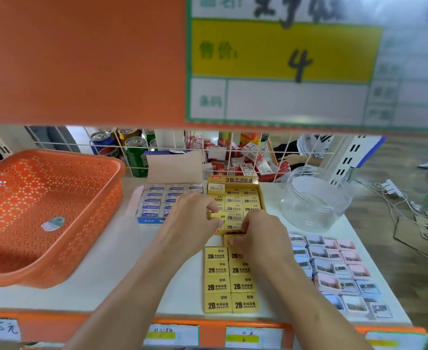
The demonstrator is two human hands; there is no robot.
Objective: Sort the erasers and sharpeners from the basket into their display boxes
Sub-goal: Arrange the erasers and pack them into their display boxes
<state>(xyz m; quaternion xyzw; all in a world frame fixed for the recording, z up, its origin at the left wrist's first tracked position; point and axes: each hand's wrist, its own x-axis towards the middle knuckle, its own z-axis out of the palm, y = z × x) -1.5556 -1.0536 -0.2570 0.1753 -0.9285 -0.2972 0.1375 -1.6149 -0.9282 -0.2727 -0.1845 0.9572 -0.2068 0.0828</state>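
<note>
With the orange basket (51,210) left on the shelf (106,261) and the yellow display box (261,198) far-middle, my left hand (192,218) pinches a yellow eraser (219,216) over the box's near end, my right hand (261,236) pinches a second eraser (229,240) just nearer; both are light, stiff blocks, I judge, best gripped by their short sides.

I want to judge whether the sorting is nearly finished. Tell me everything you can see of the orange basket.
The orange basket is shallow and rectangular and looks like plastic. It has rounded corners, a smooth rolled rim, and walls and floor pierced with small flower-like holes. It sits on the white shelf at the left, touched by nothing else. No erasers or sharpeners show inside, only a small roundish sticker on its floor.
</note>
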